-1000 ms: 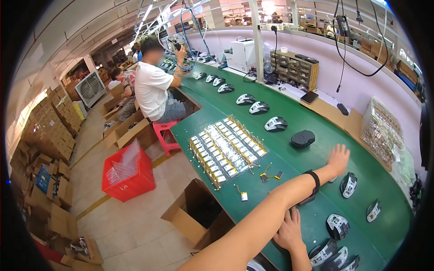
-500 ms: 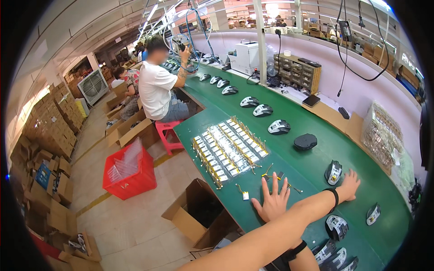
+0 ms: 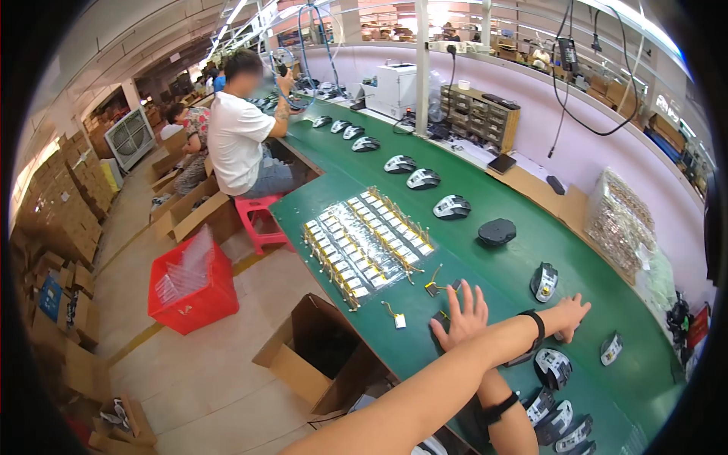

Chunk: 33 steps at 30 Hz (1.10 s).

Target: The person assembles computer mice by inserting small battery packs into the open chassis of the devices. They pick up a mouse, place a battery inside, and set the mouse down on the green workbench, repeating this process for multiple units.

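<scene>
My forearms cross, the left over the right. My left hand [image 3: 570, 317] reaches over the right side of the green bench, fingers stretched out. A small greyish thing peeks out under its edge, too hidden to name. Just beyond it sits an opened computer mouse [image 3: 544, 282], and another half-shell mouse [image 3: 611, 349] lies to its right. My right hand [image 3: 465, 318] is spread palm down over the bench beside a small black wired piece [image 3: 441, 320]. A second dark piece with yellow wires [image 3: 432, 289] lies farther off. A single white battery [image 3: 400, 321] lies to the left.
Rows of white wired batteries [image 3: 364, 243] lie on clear plastic. Mice run along the bench, one dark and face-down [image 3: 497, 232]; several are clustered near my right forearm [image 3: 555, 417]. An open carton [image 3: 292, 368] and red crate [image 3: 193, 296] stand left. A co-worker [image 3: 241, 140] sits beyond.
The view has shifted, moving the scene slightly left and up. My right hand has moved forward and right, uncovering a black piece. My left hand has drawn slightly nearer.
</scene>
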Each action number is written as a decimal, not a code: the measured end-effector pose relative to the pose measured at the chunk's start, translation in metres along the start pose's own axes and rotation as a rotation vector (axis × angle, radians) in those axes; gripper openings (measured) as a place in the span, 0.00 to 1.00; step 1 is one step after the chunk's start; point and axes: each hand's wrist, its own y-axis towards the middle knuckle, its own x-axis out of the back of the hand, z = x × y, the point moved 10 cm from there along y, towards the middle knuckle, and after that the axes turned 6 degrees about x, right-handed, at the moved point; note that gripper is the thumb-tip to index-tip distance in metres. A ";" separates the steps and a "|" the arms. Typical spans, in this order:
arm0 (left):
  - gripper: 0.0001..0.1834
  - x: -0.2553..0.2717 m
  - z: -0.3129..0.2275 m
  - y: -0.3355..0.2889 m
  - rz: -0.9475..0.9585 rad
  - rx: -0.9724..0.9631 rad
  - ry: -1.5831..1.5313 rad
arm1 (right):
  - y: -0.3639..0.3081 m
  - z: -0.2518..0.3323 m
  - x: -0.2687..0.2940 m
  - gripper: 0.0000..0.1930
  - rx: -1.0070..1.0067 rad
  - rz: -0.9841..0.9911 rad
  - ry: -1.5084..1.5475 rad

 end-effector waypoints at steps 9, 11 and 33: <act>0.54 0.112 -0.014 -0.122 -0.046 -0.248 -1.211 | 0.009 -0.025 -0.058 0.38 0.081 0.126 0.148; 0.51 0.124 -0.008 -0.186 0.034 -0.269 -1.617 | -0.005 -0.023 -0.047 0.35 0.110 0.155 0.181; 0.56 0.090 0.028 -0.361 0.071 -0.169 -2.052 | 0.005 0.052 -0.052 0.22 0.173 0.104 0.189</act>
